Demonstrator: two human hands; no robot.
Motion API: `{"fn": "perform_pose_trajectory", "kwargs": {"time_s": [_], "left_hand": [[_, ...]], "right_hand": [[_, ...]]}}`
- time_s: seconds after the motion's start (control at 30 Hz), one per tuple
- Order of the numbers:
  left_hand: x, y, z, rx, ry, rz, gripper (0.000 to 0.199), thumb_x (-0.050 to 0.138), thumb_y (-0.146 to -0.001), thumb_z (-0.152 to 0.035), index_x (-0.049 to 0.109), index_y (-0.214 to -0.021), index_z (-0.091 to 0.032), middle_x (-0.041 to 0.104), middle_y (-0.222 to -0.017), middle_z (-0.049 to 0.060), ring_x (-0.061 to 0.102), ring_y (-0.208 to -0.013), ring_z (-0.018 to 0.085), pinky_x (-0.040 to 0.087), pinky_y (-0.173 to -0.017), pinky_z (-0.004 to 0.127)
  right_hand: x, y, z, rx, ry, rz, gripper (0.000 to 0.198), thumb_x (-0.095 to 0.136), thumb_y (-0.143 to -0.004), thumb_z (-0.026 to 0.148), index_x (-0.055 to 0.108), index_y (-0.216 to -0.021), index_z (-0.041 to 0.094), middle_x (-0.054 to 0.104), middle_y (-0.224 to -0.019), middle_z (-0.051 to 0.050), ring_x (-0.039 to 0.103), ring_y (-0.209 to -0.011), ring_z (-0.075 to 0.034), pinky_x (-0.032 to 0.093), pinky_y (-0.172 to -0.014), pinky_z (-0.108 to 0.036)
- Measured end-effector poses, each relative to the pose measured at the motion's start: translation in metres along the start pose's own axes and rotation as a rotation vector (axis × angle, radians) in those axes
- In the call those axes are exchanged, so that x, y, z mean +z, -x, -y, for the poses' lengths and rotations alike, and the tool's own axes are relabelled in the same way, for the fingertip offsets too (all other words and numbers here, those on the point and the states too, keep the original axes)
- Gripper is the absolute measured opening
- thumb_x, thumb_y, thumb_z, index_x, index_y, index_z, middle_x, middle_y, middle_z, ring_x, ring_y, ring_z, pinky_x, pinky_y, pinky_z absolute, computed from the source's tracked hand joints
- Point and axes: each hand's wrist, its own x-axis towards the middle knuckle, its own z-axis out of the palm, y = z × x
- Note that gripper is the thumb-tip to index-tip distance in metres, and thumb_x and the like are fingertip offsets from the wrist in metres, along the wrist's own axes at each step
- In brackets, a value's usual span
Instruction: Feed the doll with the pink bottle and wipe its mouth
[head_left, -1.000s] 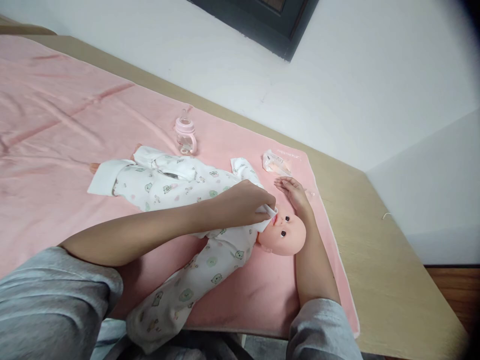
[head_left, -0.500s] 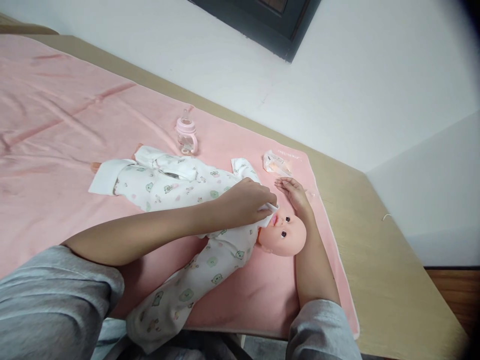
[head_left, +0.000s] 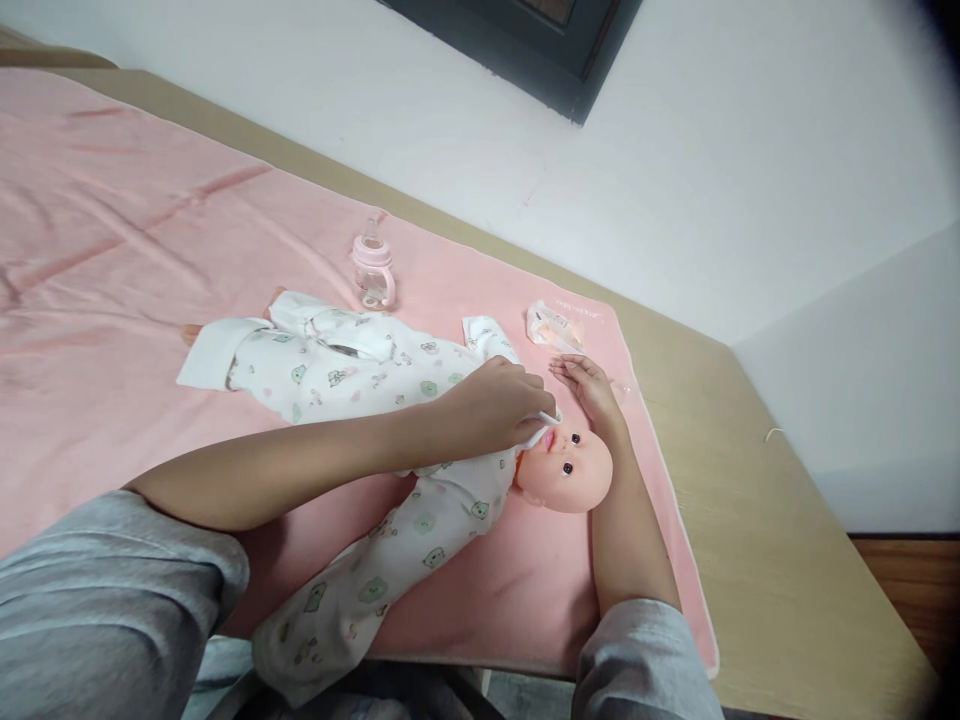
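Observation:
A baby doll (head_left: pixel 574 480) in white printed clothes (head_left: pixel 427 385) lies on its back, with its bare head to the right. Bunched at the doll's mouth and chin is my left hand (head_left: pixel 506 405), its fingers closed on a small white cloth (head_left: pixel 541 428). Most of that cloth is hidden inside the hand. Beyond the doll's head rests my right hand (head_left: pixel 585 385), fingers stretched out and holding nothing. Its forearm runs along the crown of the head. Just past its fingertips is a clear plastic packet (head_left: pixel 551 325) with something pale orange inside.
A pink-topped baby bottle (head_left: pixel 373 270) stands behind the doll's legs. The pink blanket (head_left: pixel 112 240) covers much of the wooden table (head_left: pixel 750 500), with creases at the left. A white wall (head_left: pixel 712 180) rises behind the table's far edge.
The white cloth at the doll's mouth has folded and moved slightly up and to the right with my left hand. My right hand and the doll look unmoved.

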Motion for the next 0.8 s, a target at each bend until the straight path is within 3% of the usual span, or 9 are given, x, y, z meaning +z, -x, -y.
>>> {"fn": "perform_pose_trajectory", "kwargs": {"time_s": [0.4,0.8], "left_hand": [[0.0003,-0.0002,-0.0002,0.007,0.045,-0.031,0.027,0.052,-0.087,-0.013,0.075,-0.094,-0.025,0.067,-0.085,0.002,0.059,-0.079,0.017,0.037,-0.085,0.036],[-0.006,0.0021,-0.0021,0.008,0.152,-0.039,0.029,0.048,-0.09,-0.009,0.072,-0.098,-0.022,0.065,-0.083,0.001,0.06,-0.079,0.016,0.04,-0.081,0.032]], "right_hand": [[0.0018,0.0023,0.0029,-0.002,-0.01,0.012,0.025,0.077,-0.071,0.037,0.07,-0.091,0.023,0.075,-0.097,-0.004,0.07,-0.094,-0.018,0.049,-0.106,-0.04],[-0.0017,-0.0001,-0.001,-0.012,-0.004,0.026,0.027,0.076,-0.072,0.038,0.07,-0.094,0.023,0.075,-0.098,-0.004,0.07,-0.094,-0.017,0.051,-0.104,-0.037]]}}
